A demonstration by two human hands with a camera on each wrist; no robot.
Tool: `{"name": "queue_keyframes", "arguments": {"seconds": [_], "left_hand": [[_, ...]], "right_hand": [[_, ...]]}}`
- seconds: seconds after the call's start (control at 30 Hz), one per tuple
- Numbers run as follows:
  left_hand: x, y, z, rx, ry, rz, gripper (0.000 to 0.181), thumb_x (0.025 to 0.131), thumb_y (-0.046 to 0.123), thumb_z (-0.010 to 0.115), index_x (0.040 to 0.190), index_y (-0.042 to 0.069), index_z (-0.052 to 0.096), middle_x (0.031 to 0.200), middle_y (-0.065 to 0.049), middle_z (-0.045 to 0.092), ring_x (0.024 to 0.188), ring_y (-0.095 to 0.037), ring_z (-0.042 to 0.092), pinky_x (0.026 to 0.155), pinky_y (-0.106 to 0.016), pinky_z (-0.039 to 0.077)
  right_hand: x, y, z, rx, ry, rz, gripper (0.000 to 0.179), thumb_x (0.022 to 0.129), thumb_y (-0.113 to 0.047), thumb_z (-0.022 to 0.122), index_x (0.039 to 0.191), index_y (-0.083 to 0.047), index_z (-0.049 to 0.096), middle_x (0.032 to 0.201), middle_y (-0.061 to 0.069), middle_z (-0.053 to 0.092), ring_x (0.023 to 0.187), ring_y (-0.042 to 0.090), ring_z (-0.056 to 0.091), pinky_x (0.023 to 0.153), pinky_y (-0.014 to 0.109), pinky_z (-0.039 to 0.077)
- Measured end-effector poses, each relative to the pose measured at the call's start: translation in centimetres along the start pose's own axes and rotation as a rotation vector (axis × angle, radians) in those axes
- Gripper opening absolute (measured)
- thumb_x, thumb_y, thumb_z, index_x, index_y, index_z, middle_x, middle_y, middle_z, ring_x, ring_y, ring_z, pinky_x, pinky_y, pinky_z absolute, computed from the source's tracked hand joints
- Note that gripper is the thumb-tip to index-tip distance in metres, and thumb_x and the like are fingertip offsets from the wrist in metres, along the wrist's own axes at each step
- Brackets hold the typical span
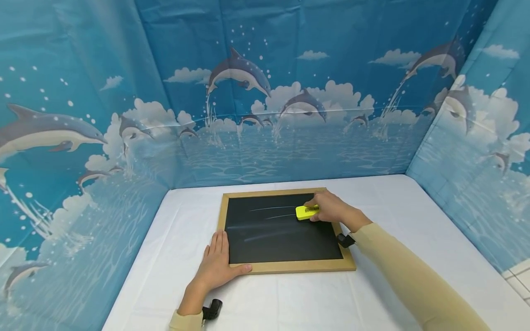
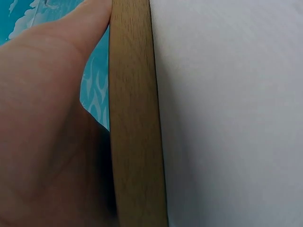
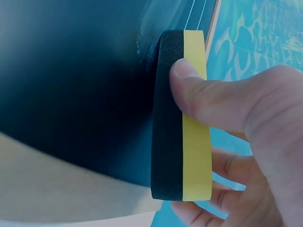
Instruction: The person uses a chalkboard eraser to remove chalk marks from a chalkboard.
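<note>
A small blackboard (image 1: 285, 239) in a wooden frame (image 1: 290, 266) lies on the white table, with a few thin chalk lines (image 1: 273, 209) and pale smears on its dark face. My right hand (image 1: 331, 207) grips a yellow eraser (image 1: 304, 212) at the board's upper right. In the right wrist view, the eraser's black felt side (image 3: 168, 118) faces the board, thumb on one edge and fingers on the other. My left hand (image 1: 217, 262) rests at the lower left corner, fingers straight along the left side and thumb on the bottom edge of the frame.
White cloth (image 1: 290, 303) covers the table around the board. Blue curtains (image 1: 248, 151) printed with dolphins and clouds hang behind and at both sides. A black wrist camera (image 1: 212, 309) is strapped to the left wrist, another (image 1: 345, 240) to the right.
</note>
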State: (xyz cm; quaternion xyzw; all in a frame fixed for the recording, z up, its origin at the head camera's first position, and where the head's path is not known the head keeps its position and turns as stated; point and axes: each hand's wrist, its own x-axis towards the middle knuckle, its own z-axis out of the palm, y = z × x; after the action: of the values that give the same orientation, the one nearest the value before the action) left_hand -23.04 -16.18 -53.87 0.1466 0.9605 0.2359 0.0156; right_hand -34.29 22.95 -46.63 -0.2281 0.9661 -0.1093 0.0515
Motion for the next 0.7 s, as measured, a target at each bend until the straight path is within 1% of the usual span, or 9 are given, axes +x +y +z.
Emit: {"name": "queue_keyframes", "arguments": {"seconds": [0.13, 0.23, 0.3, 0.33, 0.47, 0.53, 0.57, 0.7], "left_hand": [[0.2, -0.4, 0.4, 0.024, -0.006, -0.015, 0.137, 0.072, 0.086, 0.061, 0.159, -0.005, 0.007, 0.166, -0.021, 0.002, 0.153, -0.037, 0.0, 0.117, -0.063, 0.011], [0.2, -0.6, 0.6, 0.034, -0.005, -0.021, 0.139, 0.071, 0.09, 0.058, 0.16, -0.003, 0.005, 0.167, -0.019, 0.0, 0.153, -0.035, -0.001, 0.117, -0.061, 0.011], [0.2, -0.6, 0.7, 0.029, -0.007, -0.022, 0.139, 0.07, 0.09, 0.058, 0.16, -0.003, 0.005, 0.167, -0.019, 0.0, 0.153, -0.035, -0.001, 0.117, -0.061, 0.01], [0.2, -0.6, 0.6, 0.016, -0.005, -0.018, 0.139, 0.071, 0.088, 0.06, 0.159, -0.004, 0.006, 0.167, -0.02, 0.001, 0.153, -0.036, 0.0, 0.117, -0.062, 0.011], [0.2, -0.5, 0.6, 0.021, -0.02, -0.027, 0.139, 0.07, 0.089, 0.059, 0.16, -0.003, 0.005, 0.167, -0.02, 0.0, 0.153, -0.035, -0.001, 0.117, -0.061, 0.01], [0.2, -0.3, 0.3, 0.024, -0.024, -0.026, 0.138, 0.071, 0.088, 0.061, 0.159, -0.004, 0.006, 0.166, -0.021, 0.001, 0.153, -0.037, 0.0, 0.117, -0.062, 0.011], [0.2, -0.2, 0.2, 0.036, -0.03, -0.032, 0.138, 0.072, 0.088, 0.059, 0.159, -0.003, 0.005, 0.167, -0.02, 0.0, 0.153, -0.036, -0.001, 0.117, -0.062, 0.011], [0.1, 0.2, -0.1, 0.018, -0.013, -0.014, 0.134, 0.074, 0.082, 0.065, 0.158, -0.007, 0.009, 0.166, -0.024, 0.004, 0.153, -0.04, 0.002, 0.116, -0.064, 0.012]], "right_hand": [[0.2, -0.3, 0.2, 0.018, -0.001, 0.006, 0.055, 0.084, -0.025, 0.085, 0.133, -0.008, 0.067, 0.112, 0.009, 0.063, 0.099, 0.027, 0.058, 0.085, 0.047, 0.051], [0.4, -0.5, 0.3, 0.01, 0.006, 0.007, 0.055, 0.084, -0.026, 0.085, 0.133, -0.009, 0.067, 0.113, 0.009, 0.064, 0.1, 0.027, 0.059, 0.086, 0.047, 0.051], [0.5, -0.7, 0.4, 0.009, 0.007, 0.006, 0.055, 0.083, -0.026, 0.085, 0.133, -0.009, 0.068, 0.113, 0.01, 0.064, 0.099, 0.026, 0.058, 0.086, 0.047, 0.051], [0.6, -0.7, 0.5, 0.01, 0.007, 0.003, 0.055, 0.083, -0.026, 0.086, 0.133, -0.009, 0.068, 0.113, 0.01, 0.064, 0.098, 0.025, 0.059, 0.085, 0.046, 0.051], [0.7, -0.9, 0.8, 0.033, 0.012, -0.003, 0.055, 0.082, -0.025, 0.086, 0.132, -0.009, 0.068, 0.111, 0.009, 0.064, 0.094, 0.022, 0.057, 0.083, 0.042, 0.051], [0.8, -1.0, 1.0, 0.036, 0.013, -0.002, 0.056, 0.082, -0.026, 0.086, 0.132, -0.01, 0.068, 0.109, 0.008, 0.063, 0.092, 0.021, 0.056, 0.081, 0.041, 0.05], [0.9, -1.0, 1.0, 0.038, 0.014, -0.002, 0.056, 0.082, -0.026, 0.086, 0.132, -0.01, 0.068, 0.109, 0.008, 0.062, 0.091, 0.021, 0.055, 0.08, 0.041, 0.049], [1.2, -1.3, 1.0, 0.011, 0.027, -0.008, 0.055, 0.082, -0.028, 0.086, 0.132, -0.012, 0.068, 0.11, 0.008, 0.063, 0.093, 0.024, 0.054, 0.08, 0.042, 0.047]]}}
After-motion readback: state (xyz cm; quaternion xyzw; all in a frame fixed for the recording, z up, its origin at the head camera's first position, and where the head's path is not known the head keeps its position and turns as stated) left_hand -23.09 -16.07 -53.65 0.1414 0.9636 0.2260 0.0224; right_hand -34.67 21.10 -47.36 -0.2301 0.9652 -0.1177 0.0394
